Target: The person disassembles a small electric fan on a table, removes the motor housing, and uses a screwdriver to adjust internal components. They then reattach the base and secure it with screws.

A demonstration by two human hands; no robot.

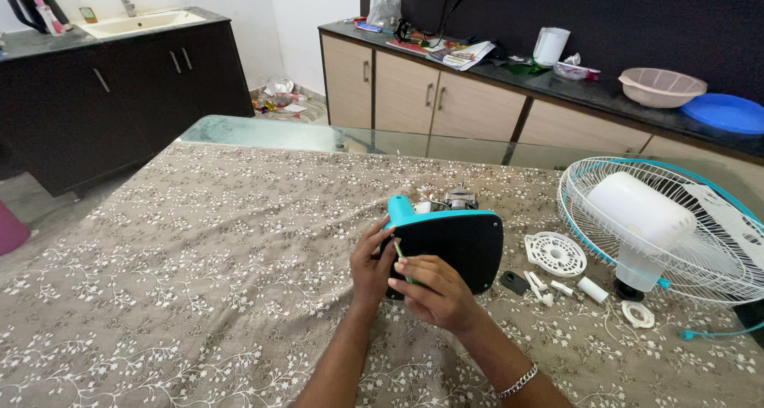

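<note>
Our left hand (371,258) grips the near edge of the black-and-teal fan housing (454,245) standing on the flowered tablecloth (199,257). Our right hand (434,291) pinches a thin green tool (402,258) against it. If that tool slips, the housing may tip onto the small white parts (557,285) beside the fan guard (660,229).

Glass table (263,131) under floral cloth (183,257) bears fan housing (450,245), grille (660,225), small white parts (557,285), perhaps screws.
</note>
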